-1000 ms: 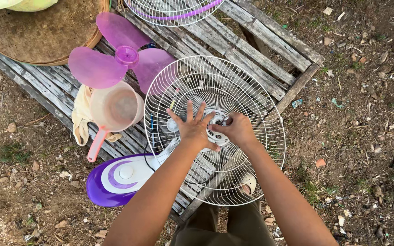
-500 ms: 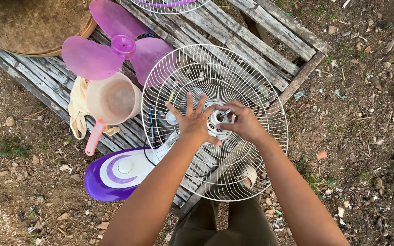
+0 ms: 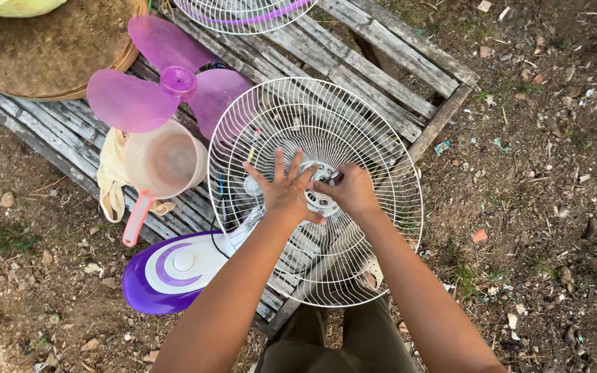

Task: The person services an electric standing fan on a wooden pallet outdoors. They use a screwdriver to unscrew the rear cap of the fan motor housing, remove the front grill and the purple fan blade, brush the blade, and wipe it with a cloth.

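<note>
The grille [image 3: 316, 190], a round white wire guard, is lying face-up on the pallet [image 3: 354, 55] and serving as the reference point. The left hand [image 3: 286, 190] is resting flat on the grille wires just left of centre, fingers spread and pointing away from the person, gripping nothing. The right hand [image 3: 352, 190] is sitting just right of centre, fingers curled together and pinching a small part at the hub [image 3: 320, 200]; what exactly is being pinched cannot be told, as the fingers are covering it. The hub is showing white between the two hands, at the middle of the grille. The base [image 3: 171, 269], purple and white, is lying off the lower left of the grille, partly over the pallet edge and onto the dirt. The scoop [image 3: 160, 166], a translucent pink cup with a handle, is sitting just left of the grille on a cream cloth [image 3: 110, 173]. The blade [image 3: 174, 86], pink with three lobes, is lying to the upper left of the grille. A second grille [image 3: 243, 10] is showing beyond the first, at the far edge. A woven tray [image 3: 43, 52] is lying far to the upper left.
</note>
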The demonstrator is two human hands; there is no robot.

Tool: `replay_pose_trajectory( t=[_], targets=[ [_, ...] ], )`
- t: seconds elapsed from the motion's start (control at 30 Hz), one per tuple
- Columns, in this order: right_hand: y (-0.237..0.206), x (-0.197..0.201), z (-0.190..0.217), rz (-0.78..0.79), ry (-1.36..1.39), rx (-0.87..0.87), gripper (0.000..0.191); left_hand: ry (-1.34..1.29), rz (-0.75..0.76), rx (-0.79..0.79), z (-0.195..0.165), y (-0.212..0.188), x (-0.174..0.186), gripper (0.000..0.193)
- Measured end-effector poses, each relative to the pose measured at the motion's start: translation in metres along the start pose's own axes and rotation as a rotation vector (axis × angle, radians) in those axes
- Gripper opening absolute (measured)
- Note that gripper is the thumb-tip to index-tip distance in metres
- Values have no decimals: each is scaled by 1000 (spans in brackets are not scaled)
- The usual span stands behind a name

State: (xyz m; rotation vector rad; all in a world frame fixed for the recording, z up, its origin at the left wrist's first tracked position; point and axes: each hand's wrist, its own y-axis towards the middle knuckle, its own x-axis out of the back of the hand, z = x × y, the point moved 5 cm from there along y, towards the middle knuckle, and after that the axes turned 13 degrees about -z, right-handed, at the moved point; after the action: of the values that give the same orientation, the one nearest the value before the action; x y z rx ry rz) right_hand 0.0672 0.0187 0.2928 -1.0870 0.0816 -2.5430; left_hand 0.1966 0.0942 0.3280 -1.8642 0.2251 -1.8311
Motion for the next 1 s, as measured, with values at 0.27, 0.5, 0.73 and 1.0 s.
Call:
replay_pose_trajectory(
  t=[0.27,0.5,0.73,1.0],
  targets=[
    [-5,31,6,123,220,256,63,1,-45,-11,-2,0,-7,134],
    [-11,11,12,88,174,344,53,-9,-14,-10,2,-3,-6,135],
    [-12,-3,4,-60,201,235,52,5,26,-14,6,-3,-3,133],
    [-10,-3,8,-98,125,100,52,8,23,-5,5,-2,2,134]
  ],
)
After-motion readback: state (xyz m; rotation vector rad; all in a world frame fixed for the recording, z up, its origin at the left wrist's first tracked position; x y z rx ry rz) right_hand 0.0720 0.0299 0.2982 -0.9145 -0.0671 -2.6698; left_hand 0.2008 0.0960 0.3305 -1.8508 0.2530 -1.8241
